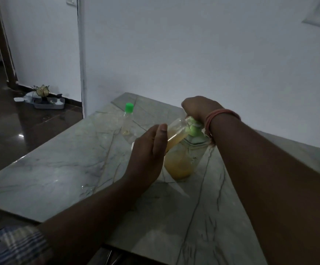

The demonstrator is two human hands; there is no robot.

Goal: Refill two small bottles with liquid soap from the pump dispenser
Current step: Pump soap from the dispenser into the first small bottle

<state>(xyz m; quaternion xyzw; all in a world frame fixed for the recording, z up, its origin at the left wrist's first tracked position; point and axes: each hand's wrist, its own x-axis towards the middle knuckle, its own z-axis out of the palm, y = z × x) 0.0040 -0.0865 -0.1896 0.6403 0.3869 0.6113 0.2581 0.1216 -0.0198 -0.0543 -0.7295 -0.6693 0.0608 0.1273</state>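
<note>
A clear pump dispenser (pixel 180 161) with yellow soap and a green pump head (pixel 193 129) stands on the marble table (pixel 59 173). My right hand (pixel 199 109) rests on top of the pump head. My left hand (pixel 147 155) holds a small clear bottle (pixel 176 132) tilted, its open mouth at the pump's spout; it is partly filled with yellow soap. A second small bottle (pixel 127 119) with a green cap stands upright farther back on the left, almost empty.
The table stands against a white wall (pixel 193 54) and its left edge drops to a dark glossy floor. A small tray with a decorative object (pixel 46 98) sits on the floor by the wall corner. Checked cloth (pixel 16 245) shows at the bottom left.
</note>
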